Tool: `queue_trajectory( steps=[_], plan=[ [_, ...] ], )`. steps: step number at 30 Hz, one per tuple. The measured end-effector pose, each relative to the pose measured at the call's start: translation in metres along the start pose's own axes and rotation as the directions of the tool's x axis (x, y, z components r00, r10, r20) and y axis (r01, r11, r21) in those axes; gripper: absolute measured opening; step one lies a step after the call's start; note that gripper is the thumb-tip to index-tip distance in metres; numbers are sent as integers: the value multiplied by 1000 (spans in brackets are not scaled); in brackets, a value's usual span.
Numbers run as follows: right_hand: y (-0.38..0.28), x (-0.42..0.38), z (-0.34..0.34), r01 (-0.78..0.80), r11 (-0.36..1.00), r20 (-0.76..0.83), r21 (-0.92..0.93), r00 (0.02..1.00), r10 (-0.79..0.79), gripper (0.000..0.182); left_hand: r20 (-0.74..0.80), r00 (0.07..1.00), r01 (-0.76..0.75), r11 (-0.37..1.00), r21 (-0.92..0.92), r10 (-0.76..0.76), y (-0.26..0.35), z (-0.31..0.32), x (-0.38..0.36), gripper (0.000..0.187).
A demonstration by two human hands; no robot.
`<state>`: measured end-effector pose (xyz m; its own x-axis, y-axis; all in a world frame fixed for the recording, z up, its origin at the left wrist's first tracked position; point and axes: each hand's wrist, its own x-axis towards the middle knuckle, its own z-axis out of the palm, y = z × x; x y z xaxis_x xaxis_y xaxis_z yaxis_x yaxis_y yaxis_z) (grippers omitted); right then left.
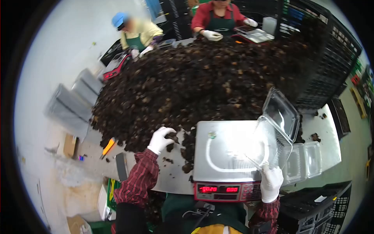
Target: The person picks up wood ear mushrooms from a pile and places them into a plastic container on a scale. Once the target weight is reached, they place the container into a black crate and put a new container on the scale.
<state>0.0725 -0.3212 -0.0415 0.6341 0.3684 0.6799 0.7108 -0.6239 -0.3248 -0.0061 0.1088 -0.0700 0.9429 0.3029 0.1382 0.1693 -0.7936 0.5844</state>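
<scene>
My left hand (161,141), in a white glove, curls its fingers round a dark mushroom piece (171,137) at the near edge of a large heap of dark brown mushrooms (187,82). On the right, my gloved right hand (271,183) pinches the near edge of a clear plastic clamshell box (286,147). Its lid (281,113) is hinged open, away from me. The box is over the right side of a scale's steel plate (230,152); glare hides whether it rests there. Red digits glow on the scale's display (218,189).
Clear containers (302,163) lie right of the scale. A yellow cutter knife (109,146) and a dark phone-like slab (121,165) lie at left. Two co-workers (136,39) (220,23) stand behind the heap. Black crates (331,58) rise at right.
</scene>
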Motion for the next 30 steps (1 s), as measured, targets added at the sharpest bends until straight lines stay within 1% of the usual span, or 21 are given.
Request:
queue_trajectory(
  steps=[2,3,5,6,7,9,10,11,13,14,16,17,18,19,20,21,23,25,27,29,30],
  plan=[
    [-12,2,3,51,998,227,34,972,-58,27,16,1000,12,999,-35,-11,-34,8,-24,38],
    [-19,6,5,69,997,236,47,969,-78,27,-8,1000,28,998,-64,-29,-33,6,-30,32],
    [-33,16,5,30,999,512,42,858,-47,33,-116,993,-45,987,-157,26,-54,11,-32,21],
    [-37,18,1,53,992,470,113,877,-100,40,-36,978,182,920,-347,-207,-43,4,-32,10],
    [-40,17,2,62,991,476,116,872,-110,40,-130,985,77,956,-284,-117,-44,3,-30,7],
    [-45,16,3,-42,971,251,235,968,-19,46,-179,967,124,949,-291,-181,-35,-5,-32,10],
    [-44,16,-1,-14,992,196,123,981,-11,45,-195,961,132,946,-296,-195,-37,-8,-36,11],
    [-42,14,-1,-83,991,147,109,987,67,39,-197,960,134,944,-302,-199,-38,-12,-43,11],
    [-30,6,2,-317,934,40,166,948,315,33,-185,981,4,968,-252,-53,-40,-24,-67,14],
    [-25,4,2,-315,935,44,162,949,312,33,-92,995,13,990,-140,-26,-40,-36,-87,14],
    [-17,1,1,-436,899,-29,35,899,437,30,38,998,50,997,-53,-49,-43,-60,-136,12],
    [-15,0,0,-435,900,-25,32,900,436,30,131,986,87,986,142,-105,-62,-66,-164,11],
    [-13,-1,0,-506,862,12,12,863,506,27,242,936,199,952,231,-255,-74,-77,-191,17],
    [-10,-3,-1,-573,819,45,-11,818,573,26,264,938,155,953,261,-225,-91,-83,-218,24],
    [0,-8,2,-554,832,49,-26,831,554,30,261,843,329,835,442,-470,-60,-99,-222,27],
    [2,-10,3,-554,832,47,-34,831,555,30,172,885,292,803,519,-433,-60,-99,-228,31],
    [5,-9,6,-647,763,126,18,758,640,34,3,961,239,832,500,-278,-60,-90,-216,34],
    [-3,-4,7,-668,744,157,21,737,657,34,-103,990,126,951,283,-101,-37,-71,-173,32],
    [-5,-2,8,-692,721,187,22,712,677,34,-113,992,-49,991,121,63,-30,-34,-124,31],
    [-3,-4,9,-723,690,250,19,672,697,32,-121,969,-218,976,9,218,-17,7,-73,31],
    [-3,-4,11,-725,688,243,12,670,702,32,-105,966,-241,971,-13,238,-9,22,-49,34]
  ],
)
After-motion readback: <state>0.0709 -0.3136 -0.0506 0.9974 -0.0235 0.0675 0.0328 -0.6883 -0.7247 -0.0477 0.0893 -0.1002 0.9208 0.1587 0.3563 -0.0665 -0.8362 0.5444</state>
